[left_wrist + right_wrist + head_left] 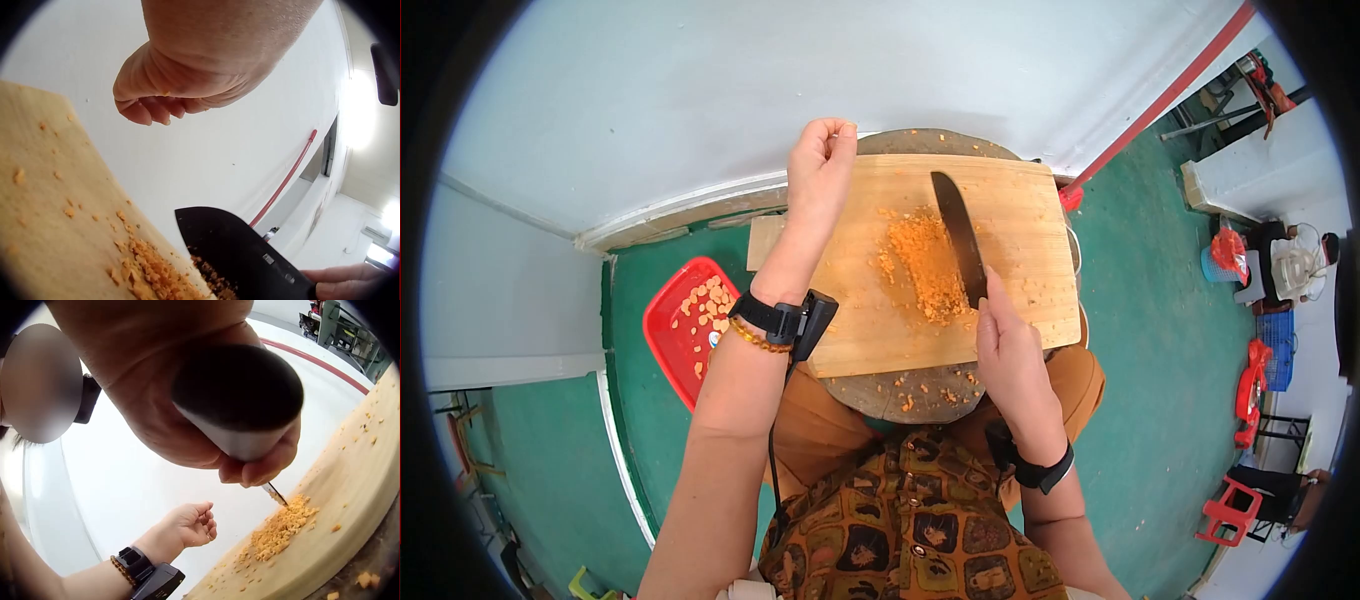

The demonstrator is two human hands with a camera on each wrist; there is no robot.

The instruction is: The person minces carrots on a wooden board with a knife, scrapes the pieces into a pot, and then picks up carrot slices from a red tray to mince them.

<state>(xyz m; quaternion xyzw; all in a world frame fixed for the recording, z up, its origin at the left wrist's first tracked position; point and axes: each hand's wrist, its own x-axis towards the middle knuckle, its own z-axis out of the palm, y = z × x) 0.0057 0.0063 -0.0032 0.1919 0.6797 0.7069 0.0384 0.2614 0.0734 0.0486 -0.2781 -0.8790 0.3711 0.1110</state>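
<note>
Orange mince (925,262) on a wooden board (1020,240).
Right hand (1006,345) grips the knife (960,236); left hand (820,165) hangs loosely curled, holding nothing.

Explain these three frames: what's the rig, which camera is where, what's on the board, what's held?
No robot here: a person works with bare hands, wearing one camera on the head and one on each wrist. The wide picture is the head view, looking down. A wooden cutting board lies on a round block, with a pile of finely chopped orange bits on it. The right hand grips a dark-bladed knife, its blade down beside the pile. The left hand holds nothing, fingers loosely curled, at the board's far left corner. A red tray with larger orange pieces sits lower left. The left wrist view shows blade and pile from board level; the right wrist view shows the knife's handle end.
</note>
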